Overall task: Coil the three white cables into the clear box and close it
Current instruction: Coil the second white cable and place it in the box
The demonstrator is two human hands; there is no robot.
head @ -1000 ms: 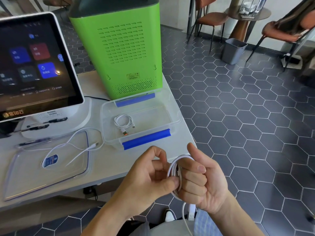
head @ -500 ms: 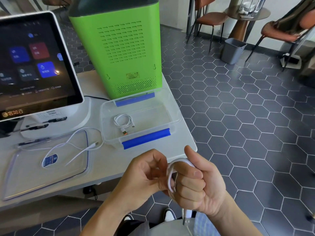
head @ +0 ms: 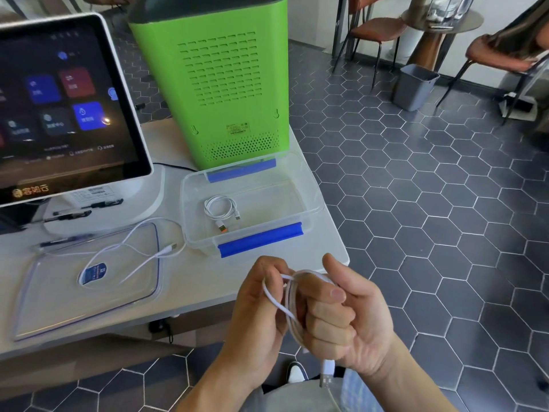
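While one loose cable (head: 139,251) lay across the lid (head: 89,281) and another sat coiled in the clear box (head: 252,200), both hands pinched the third cable (head: 292,307): left hand (head: 261,304) feeding, right hand (head: 344,316) gripping loops. Light, limp, probably springy; best held across the bundle.

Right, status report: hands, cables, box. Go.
Left hand and right hand winding second white cable. One coiled white cable in open clear plastic box. Third white cable loose across clear lid. Nothing blocking.

A green vented machine (head: 225,84) stands far on the counter (head: 190,281), a touchscreen (head: 59,105) to its left.
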